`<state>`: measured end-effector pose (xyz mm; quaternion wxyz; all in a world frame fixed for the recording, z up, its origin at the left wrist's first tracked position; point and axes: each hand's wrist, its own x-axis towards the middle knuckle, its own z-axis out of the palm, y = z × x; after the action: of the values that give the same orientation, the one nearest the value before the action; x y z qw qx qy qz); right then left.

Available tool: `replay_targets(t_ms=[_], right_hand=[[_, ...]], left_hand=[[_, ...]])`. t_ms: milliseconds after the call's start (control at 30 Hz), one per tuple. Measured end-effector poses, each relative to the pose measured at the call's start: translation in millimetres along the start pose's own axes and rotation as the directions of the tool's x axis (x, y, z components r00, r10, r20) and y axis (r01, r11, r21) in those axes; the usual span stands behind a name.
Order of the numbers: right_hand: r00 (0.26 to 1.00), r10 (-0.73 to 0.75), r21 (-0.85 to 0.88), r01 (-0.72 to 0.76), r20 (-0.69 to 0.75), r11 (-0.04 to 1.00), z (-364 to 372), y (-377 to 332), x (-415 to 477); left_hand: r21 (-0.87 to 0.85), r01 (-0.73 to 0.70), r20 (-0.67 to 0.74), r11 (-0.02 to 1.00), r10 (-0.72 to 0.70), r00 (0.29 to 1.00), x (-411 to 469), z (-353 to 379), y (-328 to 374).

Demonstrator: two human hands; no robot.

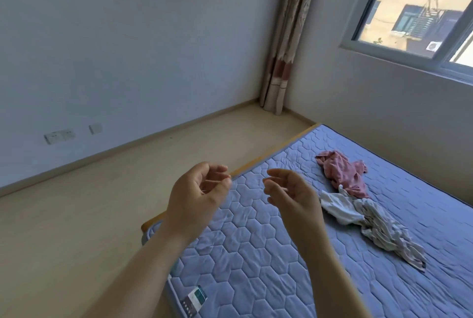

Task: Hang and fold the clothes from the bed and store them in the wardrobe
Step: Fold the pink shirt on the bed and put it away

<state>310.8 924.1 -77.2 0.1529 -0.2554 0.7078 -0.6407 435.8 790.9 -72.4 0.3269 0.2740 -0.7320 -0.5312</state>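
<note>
Item: crumpled pink fabric garment (343,174), centre right of the frame, on the blue hexagon-quilted mattress of the bed (256,253).
Item: rumpled white-and-grey garment (371,220), touching the pink one's lower end. Together they run as one strip from upper left to lower right.
Left hand (202,189), right hand (294,194): both raised at frame centre, fingers loosely curled, holding nothing.
Clothes lie right of both hands. The right hand is nearer, so likely reaches first.
Wardrobe: not in view.
</note>
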Motion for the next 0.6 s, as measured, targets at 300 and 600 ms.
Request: replay_targets(t_ms=[300,600], right_hand=[[0.996,0.082,-0.026,-0.083,-0.043,0.996,137.6,16.4,98.0],[0.989,0.097,-0.036,-0.101,-0.110,0.994,216.1,9.2,181.6]], left_hand=[[0.034,0.050,0.075,0.998,-0.053,0.996,140.3,-84.0,-59.3],[0.038,0.069,0.148,0.997,-0.074,0.986,250.3,-130.1,-83.8]])
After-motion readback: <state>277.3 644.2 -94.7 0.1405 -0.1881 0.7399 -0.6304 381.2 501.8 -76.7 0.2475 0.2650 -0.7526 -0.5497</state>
